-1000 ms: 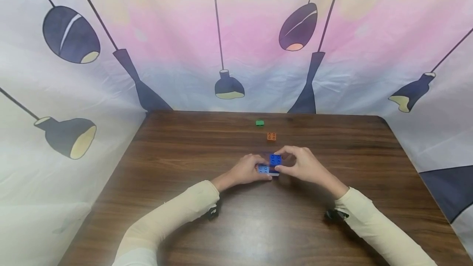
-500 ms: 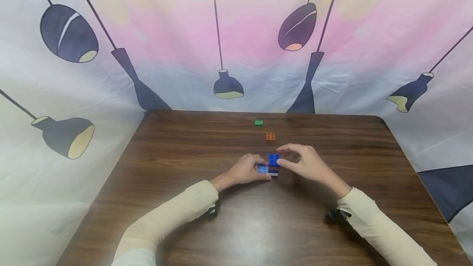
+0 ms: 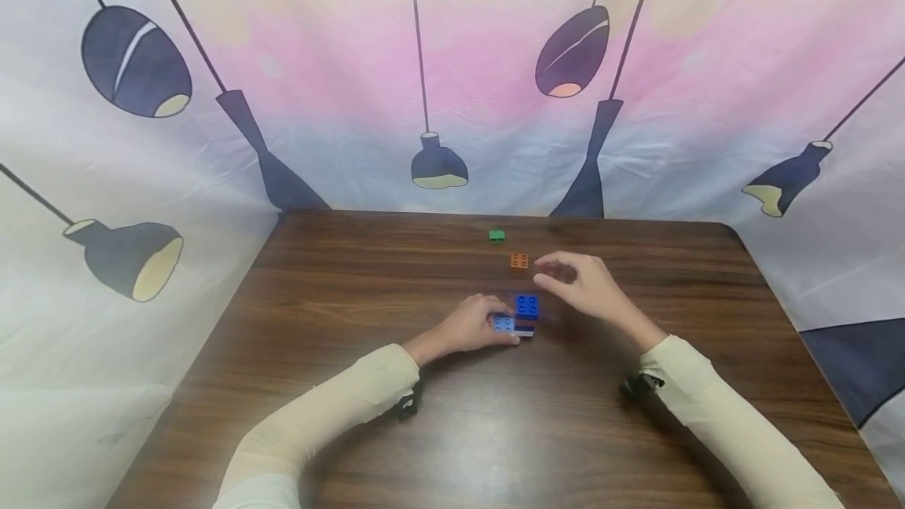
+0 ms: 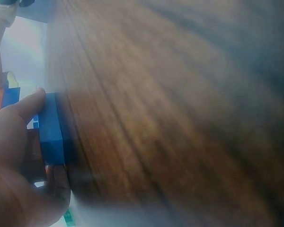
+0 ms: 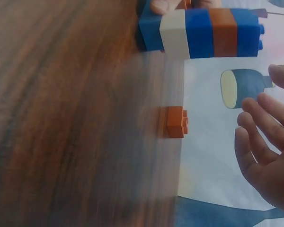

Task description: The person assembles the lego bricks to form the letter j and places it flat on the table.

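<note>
Toy building bricks form a tower in the middle of the table. Its light blue base brick (image 3: 503, 324) is gripped between the thumb and fingers of my left hand (image 3: 468, 324). In the right wrist view, a white brick (image 5: 175, 35), a blue one, an orange one (image 5: 223, 33) and a top blue brick (image 5: 247, 33) are stacked on the base. My right hand (image 3: 587, 285) is up and to the right of the tower, fingers loosely bent around nothing. Just left of its fingertips in the head view lies a loose orange brick (image 3: 519, 261).
A green brick (image 3: 497, 236) lies near the far edge of the brown wooden table (image 3: 353, 273). Behind the table hangs a cloth backdrop (image 3: 353, 100) printed with lamps.
My right hand has let go of the top blue brick and moved up and away, toward the loose orange brick. The blue brick stays on the tower; my left hand keeps its grip.
</note>
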